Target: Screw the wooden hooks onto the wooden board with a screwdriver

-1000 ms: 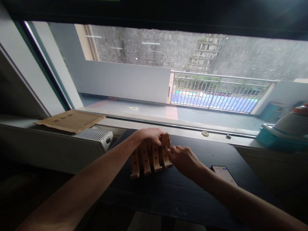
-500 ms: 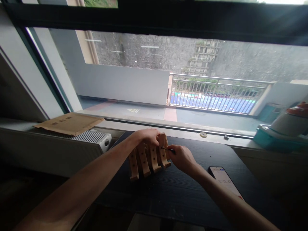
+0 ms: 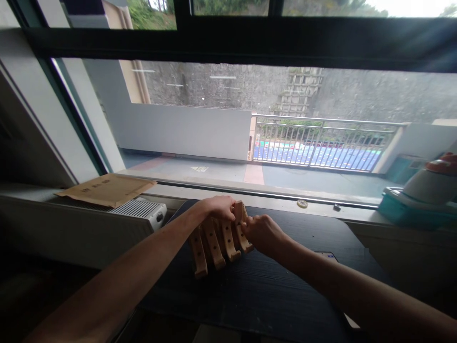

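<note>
The four-slatted wooden piece [image 3: 215, 250] rests on the dark worktop [image 3: 278, 290], and the left hand [image 3: 222, 207] has its fingers closed over the upper end, near the rightmost slat [image 3: 244, 241]. The right hand [image 3: 263, 231] presses its curled fingers together against that slat, whatever they may pinch hidden, while a phone [image 3: 326, 255] lies partly beneath the right forearm [image 3: 321, 274].

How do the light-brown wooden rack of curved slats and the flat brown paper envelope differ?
The wooden rack has curved slats with dark holes; the paper envelope is flat, with dark printing. The left hand grips the rack over the black table; the envelope lies untouched on the white radiator. Both are brownish.
</note>
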{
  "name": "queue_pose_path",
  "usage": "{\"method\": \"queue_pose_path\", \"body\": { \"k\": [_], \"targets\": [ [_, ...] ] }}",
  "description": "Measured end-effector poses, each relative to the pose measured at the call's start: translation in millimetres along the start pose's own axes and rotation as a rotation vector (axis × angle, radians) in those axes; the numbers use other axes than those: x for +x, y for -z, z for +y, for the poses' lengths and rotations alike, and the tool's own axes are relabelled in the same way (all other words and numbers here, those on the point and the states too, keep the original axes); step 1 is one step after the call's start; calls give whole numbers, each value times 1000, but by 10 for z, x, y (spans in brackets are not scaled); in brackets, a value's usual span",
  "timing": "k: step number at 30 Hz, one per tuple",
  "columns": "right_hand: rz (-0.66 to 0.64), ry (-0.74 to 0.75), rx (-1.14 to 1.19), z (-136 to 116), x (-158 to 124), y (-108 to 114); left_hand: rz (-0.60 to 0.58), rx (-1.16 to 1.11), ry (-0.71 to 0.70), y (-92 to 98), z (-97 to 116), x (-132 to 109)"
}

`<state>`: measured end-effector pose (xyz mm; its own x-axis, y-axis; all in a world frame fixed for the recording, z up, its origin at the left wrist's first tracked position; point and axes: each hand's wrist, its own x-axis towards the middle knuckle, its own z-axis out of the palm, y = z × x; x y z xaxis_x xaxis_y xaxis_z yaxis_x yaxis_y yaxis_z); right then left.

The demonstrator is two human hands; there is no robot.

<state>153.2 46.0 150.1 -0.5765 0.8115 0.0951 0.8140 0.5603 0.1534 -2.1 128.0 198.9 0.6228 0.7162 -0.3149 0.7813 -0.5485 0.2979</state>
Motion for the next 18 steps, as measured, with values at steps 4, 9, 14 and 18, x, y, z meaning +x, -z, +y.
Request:
{"method": "queue_pose_path", "body": {
  "k": [4, 9, 14, 18],
  "targets": [
    [-10, -154, 55, -18, 9, -73, 9, -4, 8, -11, -22, 17],
    [0, -330, 106, 23, 12, -155, 26, 7, 28, -24, -13, 25],
    [7, -244, 52, -15, -1, -96, 22, -3, 48, -20, 17, -7],
    [4, -55, -7, -51, -12, -33, 16, -11, 51, -12, 42, -35]
  ]
}}
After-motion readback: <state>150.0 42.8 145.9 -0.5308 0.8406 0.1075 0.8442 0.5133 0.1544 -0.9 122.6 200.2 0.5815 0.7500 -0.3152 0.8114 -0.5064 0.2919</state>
